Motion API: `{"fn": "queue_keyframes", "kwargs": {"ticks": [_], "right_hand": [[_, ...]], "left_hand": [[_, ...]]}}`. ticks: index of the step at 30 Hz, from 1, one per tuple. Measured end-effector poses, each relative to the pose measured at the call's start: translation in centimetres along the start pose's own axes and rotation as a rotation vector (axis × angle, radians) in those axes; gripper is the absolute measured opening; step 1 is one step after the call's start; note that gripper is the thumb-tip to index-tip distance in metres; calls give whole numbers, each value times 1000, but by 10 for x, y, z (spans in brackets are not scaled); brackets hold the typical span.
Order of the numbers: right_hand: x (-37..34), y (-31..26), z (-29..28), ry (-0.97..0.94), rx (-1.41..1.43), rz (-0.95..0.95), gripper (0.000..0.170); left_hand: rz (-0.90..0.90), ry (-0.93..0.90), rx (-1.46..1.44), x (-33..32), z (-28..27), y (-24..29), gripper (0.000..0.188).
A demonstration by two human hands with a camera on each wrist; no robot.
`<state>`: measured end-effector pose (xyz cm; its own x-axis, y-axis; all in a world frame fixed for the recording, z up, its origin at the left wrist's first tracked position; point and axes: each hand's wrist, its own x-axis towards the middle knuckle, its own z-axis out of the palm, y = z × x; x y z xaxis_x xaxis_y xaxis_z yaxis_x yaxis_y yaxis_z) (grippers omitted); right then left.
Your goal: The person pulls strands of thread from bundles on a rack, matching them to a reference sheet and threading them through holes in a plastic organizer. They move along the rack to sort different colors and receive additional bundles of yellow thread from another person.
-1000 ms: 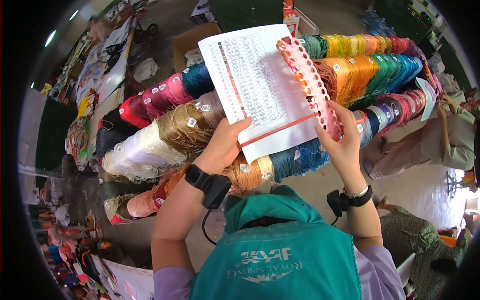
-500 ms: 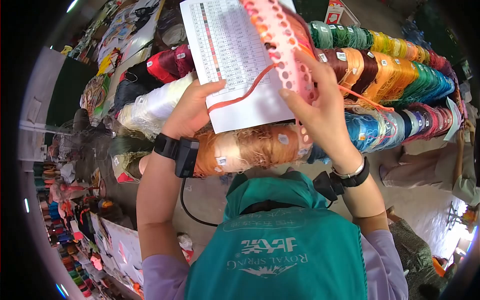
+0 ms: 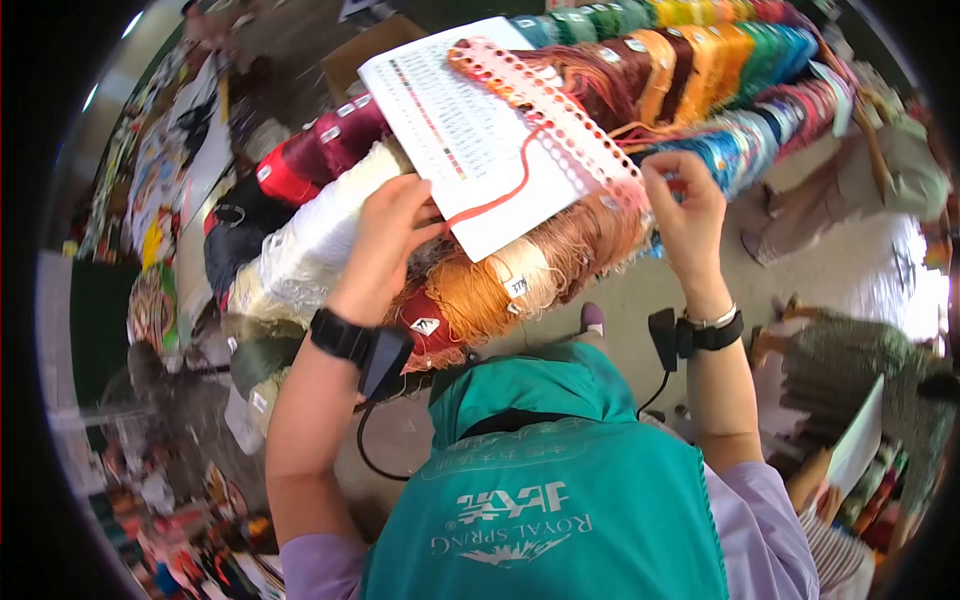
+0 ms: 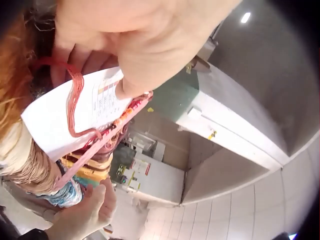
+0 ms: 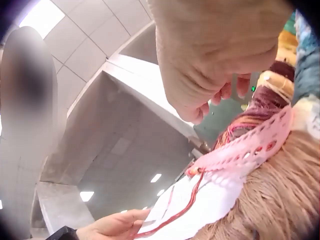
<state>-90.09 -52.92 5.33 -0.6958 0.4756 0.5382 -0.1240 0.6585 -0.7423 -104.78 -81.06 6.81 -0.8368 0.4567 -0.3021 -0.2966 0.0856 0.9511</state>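
A printed paper sheet (image 3: 480, 150) with rows of numbers and colour squares lies tilted over the thread bundles. My left hand (image 3: 385, 235) grips its near left edge, thumb on top and fingers underneath. From that hand a red thread strand (image 3: 500, 195) runs across the sheet to a pink strip with holes (image 3: 590, 145), which carries short lengths of orange and red thread. Just off the strip's near right end is my right hand (image 3: 690, 205), fingers loosely bent. In the right wrist view nothing shows between these fingers, and a gap separates them from the pink strip (image 5: 245, 145).
Thick rows of coloured thread skeins with small labels stretch under and around the sheet, among them white skeins (image 3: 330, 215) and brown skeins (image 3: 605, 230). Another person (image 3: 880, 165) stands at the right. Cluttered tables (image 3: 185, 150) line the left side.
My right hand, earlier holding the pink strip, has come away to its right. Sheet and strip, raised half a second ago, now lie lower over the skeins. The left hand keeps the sheet's edge.
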Motion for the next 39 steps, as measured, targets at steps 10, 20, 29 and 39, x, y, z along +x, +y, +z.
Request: {"fn": "queue_keyframes", "kwargs": {"ticks": [10, 20, 29, 39], "right_hand": [[-114, -8, 36, 97, -26, 334, 9], [-114, -6, 57, 179, -68, 349, 8], [-114, -7, 64, 189, -165, 262, 5], [-121, -6, 45, 268, 982, 862, 3]], "left_hand": [[969, -506, 841, -26, 76, -7, 26], [1035, -546, 1185, -12, 87, -34, 28], [1044, -522, 1232, -13, 89, -38, 29], [1017, -546, 1177, -14, 87, -36, 31]]}}
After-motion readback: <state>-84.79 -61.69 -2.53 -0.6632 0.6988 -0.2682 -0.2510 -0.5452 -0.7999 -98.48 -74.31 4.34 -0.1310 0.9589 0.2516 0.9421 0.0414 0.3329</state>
